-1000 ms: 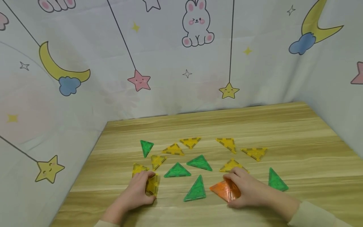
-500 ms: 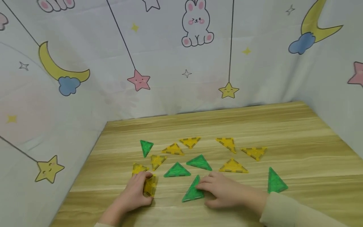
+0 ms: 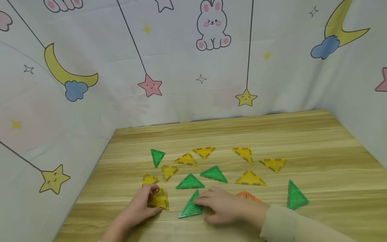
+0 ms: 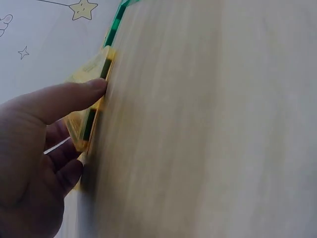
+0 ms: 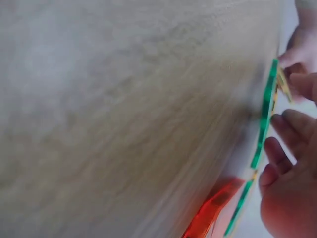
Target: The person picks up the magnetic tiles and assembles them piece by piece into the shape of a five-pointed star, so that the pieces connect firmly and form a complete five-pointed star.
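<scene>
A pale fabric backdrop (image 3: 178,57) is spread across the upper frame. A white bunny (image 3: 212,28) is printed at top centre, a yellow crescent moon (image 3: 58,72) at upper left, and a pink star (image 3: 150,86) lower between them. A pinkish shape (image 3: 4,21), cut off at the upper-left edge, cannot be identified. Below, a wood-grained tabletop (image 3: 223,132) is seen.

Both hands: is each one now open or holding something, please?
Left hand: holding a yellow triangle tile.
Right hand: open, touching a green triangle tile.
</scene>
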A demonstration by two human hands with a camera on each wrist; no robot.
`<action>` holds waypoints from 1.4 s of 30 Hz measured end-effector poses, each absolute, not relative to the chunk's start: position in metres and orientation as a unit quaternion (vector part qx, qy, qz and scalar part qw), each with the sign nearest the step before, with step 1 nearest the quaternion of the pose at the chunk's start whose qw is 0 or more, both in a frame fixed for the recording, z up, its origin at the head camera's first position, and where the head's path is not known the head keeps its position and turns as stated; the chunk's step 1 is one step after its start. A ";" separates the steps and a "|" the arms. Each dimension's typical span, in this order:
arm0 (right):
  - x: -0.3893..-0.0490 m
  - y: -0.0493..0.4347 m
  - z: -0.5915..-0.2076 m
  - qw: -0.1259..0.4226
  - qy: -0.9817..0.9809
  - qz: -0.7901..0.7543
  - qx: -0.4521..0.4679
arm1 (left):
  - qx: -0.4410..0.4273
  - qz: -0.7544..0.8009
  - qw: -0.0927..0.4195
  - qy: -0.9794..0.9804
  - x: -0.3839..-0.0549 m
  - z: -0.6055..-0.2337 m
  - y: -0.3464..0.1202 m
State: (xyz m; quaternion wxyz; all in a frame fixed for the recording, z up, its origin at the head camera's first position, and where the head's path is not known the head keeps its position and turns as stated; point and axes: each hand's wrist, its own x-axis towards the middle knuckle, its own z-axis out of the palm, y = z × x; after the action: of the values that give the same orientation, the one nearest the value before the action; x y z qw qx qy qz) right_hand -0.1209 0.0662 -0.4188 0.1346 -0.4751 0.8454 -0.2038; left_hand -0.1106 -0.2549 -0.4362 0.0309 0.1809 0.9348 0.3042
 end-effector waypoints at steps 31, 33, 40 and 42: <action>-0.132 0.175 -0.424 0.138 0.874 -0.263 -0.385 | 0.225 0.408 0.180 0.866 -0.129 -0.419 -0.196; -0.131 0.175 -0.423 0.141 0.874 -0.267 -0.380 | 0.230 0.416 0.194 0.858 -0.130 -0.418 -0.188; -0.129 0.169 -0.426 0.120 0.882 -0.271 -0.367 | 0.222 0.469 0.234 0.822 -0.132 -0.413 -0.153; -0.128 0.167 -0.426 0.121 0.885 -0.273 -0.358 | 0.215 0.479 0.230 0.820 -0.132 -0.414 -0.142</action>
State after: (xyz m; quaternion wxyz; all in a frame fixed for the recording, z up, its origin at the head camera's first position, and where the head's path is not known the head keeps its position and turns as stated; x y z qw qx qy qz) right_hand -0.1282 0.1668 -0.4258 0.1210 -0.3578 0.8847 -0.2731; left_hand -0.1324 -0.1417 -0.4137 0.2302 0.2147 0.8196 0.4787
